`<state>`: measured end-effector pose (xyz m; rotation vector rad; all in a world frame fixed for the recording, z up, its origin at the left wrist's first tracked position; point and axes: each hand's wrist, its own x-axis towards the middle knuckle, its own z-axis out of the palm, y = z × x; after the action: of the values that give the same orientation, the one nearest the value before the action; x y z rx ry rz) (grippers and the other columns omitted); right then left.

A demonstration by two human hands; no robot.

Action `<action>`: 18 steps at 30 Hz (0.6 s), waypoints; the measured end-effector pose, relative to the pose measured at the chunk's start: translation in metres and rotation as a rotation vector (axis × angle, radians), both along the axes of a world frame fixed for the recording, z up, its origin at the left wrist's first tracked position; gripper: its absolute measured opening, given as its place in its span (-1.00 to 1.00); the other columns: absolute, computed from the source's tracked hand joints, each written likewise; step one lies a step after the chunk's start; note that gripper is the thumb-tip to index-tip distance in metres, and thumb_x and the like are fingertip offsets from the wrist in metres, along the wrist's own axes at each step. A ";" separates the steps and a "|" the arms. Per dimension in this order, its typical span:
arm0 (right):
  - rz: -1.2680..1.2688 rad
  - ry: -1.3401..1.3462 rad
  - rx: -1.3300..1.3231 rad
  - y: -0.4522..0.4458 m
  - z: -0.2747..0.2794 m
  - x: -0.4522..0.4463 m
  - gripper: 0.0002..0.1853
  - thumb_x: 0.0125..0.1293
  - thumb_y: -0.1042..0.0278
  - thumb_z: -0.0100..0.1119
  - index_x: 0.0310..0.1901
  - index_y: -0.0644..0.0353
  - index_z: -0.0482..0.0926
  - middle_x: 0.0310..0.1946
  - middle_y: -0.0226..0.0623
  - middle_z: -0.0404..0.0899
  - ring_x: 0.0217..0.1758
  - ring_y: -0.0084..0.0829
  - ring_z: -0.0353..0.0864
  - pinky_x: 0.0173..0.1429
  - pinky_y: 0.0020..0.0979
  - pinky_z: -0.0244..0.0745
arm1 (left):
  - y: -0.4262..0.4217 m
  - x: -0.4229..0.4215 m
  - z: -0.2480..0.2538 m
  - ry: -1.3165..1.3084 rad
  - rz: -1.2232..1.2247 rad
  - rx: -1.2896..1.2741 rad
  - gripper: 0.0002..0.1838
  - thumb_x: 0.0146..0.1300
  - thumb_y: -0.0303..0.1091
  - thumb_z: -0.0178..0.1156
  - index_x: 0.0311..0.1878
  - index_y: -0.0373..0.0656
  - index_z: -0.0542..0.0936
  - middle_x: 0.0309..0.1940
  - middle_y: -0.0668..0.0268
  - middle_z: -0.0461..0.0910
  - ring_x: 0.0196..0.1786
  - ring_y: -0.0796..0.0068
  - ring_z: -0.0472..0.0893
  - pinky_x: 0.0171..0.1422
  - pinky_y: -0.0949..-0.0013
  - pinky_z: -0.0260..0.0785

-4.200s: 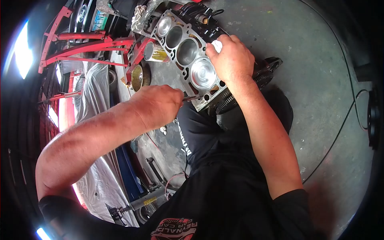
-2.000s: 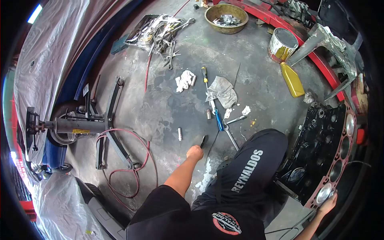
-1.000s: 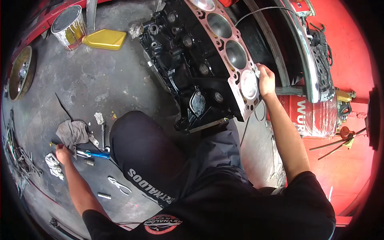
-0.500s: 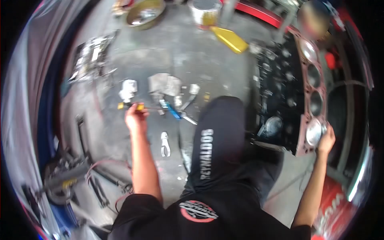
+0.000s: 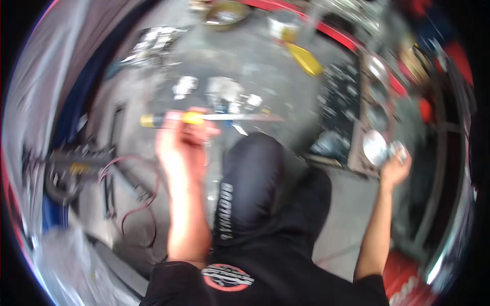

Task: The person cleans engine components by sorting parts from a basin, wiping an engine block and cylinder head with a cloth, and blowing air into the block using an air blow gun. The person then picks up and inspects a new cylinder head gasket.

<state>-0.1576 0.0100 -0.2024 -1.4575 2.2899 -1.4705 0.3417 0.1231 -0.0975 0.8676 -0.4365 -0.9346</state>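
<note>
My left hand (image 5: 186, 135) is closed around the yellow-and-black handle of a long screwdriver (image 5: 240, 117), its shaft pointing right above the floor. My right hand (image 5: 395, 168) is closed on a small crumpled whitish thing (image 5: 398, 149), perhaps a rag; blur hides its kind. It is beside the near end of an engine block (image 5: 356, 153). Round silvery pistons (image 5: 375, 148) show in the bores along the block's right side. Beyond the screwdriver, a crumpled light cloth (image 5: 224, 91) and a white scrap (image 5: 185, 86) lie on the floor.
A yellow bottle (image 5: 306, 60), a white bucket (image 5: 284, 23) and a round basin (image 5: 224, 15) stand toward the back. At left are a floor jack (image 5: 76, 166) and a red hose (image 5: 153, 219). Plastic sheeting (image 5: 43, 102) hangs along the left edge.
My left hand has lifted the screwdriver from near the floor, bringing it closer to me. My right hand stays by the block's end, now with the whitish thing showing. The view has shifted.
</note>
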 end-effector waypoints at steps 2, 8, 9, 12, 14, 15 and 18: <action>-0.079 0.203 0.044 -0.008 -0.003 -0.004 -0.59 0.40 0.10 0.27 0.13 0.22 0.62 -0.03 -0.07 0.69 0.03 -0.16 0.66 0.22 -0.21 0.49 | 0.028 -0.028 0.007 0.037 0.111 0.007 -0.77 0.41 -0.34 0.20 -0.03 -0.31 0.55 -0.12 -0.12 0.67 -0.28 0.06 0.74 -0.17 -0.01 0.72; 0.020 0.319 0.112 -0.021 -0.009 -0.015 -0.54 0.43 0.04 0.17 0.15 0.24 0.61 0.10 -0.02 0.61 0.19 -0.03 0.57 0.29 -0.16 0.40 | 0.029 0.034 -0.017 0.089 0.354 -0.021 -0.85 0.33 -0.50 0.13 -0.06 -0.28 0.52 -0.07 -0.07 0.67 -0.10 -0.02 0.72 0.07 -0.02 0.66; 0.013 0.332 0.111 -0.020 -0.010 -0.015 -0.54 0.44 0.03 0.14 0.17 0.23 0.60 0.12 -0.02 0.61 0.19 -0.03 0.57 0.28 -0.17 0.40 | 0.015 0.057 -0.034 0.146 0.342 0.026 -0.84 0.36 -0.45 0.11 -0.06 -0.31 0.51 -0.12 -0.06 0.67 -0.12 -0.01 0.72 0.05 -0.02 0.66; -0.022 0.298 0.185 -0.023 -0.011 -0.020 -0.53 0.46 0.03 0.12 0.19 0.24 0.59 0.15 -0.03 0.61 0.20 -0.04 0.59 0.28 -0.19 0.41 | -0.027 0.128 -0.087 0.147 0.116 0.335 -0.74 0.42 -0.36 0.08 -0.02 -0.40 0.49 -0.21 -0.09 0.64 -0.22 -0.01 0.72 -0.10 0.00 0.70; -0.023 0.248 0.194 -0.024 -0.015 -0.028 -0.52 0.47 0.03 0.13 0.19 0.26 0.59 0.13 -0.04 0.63 0.17 -0.08 0.61 0.27 -0.23 0.43 | -0.054 0.168 -0.124 -0.003 0.002 0.615 -0.67 0.44 -0.32 0.10 0.04 -0.47 0.47 -0.24 -0.11 0.62 -0.31 0.01 0.72 -0.26 0.01 0.71; -0.010 0.230 0.165 -0.025 -0.026 -0.042 -0.54 0.49 0.06 0.12 0.19 0.27 0.59 0.11 -0.05 0.64 0.15 -0.13 0.62 0.27 -0.25 0.43 | -0.068 0.184 -0.139 -0.051 -0.025 0.691 -0.65 0.41 -0.31 0.15 0.04 -0.47 0.48 -0.27 -0.11 0.63 -0.33 0.00 0.73 -0.27 -0.01 0.71; -0.100 0.111 0.183 -0.016 -0.029 -0.051 -0.58 0.51 0.13 0.11 0.16 0.32 0.58 0.07 -0.04 0.65 0.11 -0.15 0.63 0.24 -0.24 0.45 | -0.115 0.234 -0.190 -0.109 -0.245 0.863 -0.63 0.36 -0.29 0.24 0.00 -0.46 0.50 -0.32 -0.11 0.65 -0.41 -0.02 0.74 -0.30 -0.03 0.72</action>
<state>-0.2085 -0.0063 -0.2316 -1.4266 2.5193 -1.1913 0.5761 0.0077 -0.2878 1.6781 -0.2205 -1.3326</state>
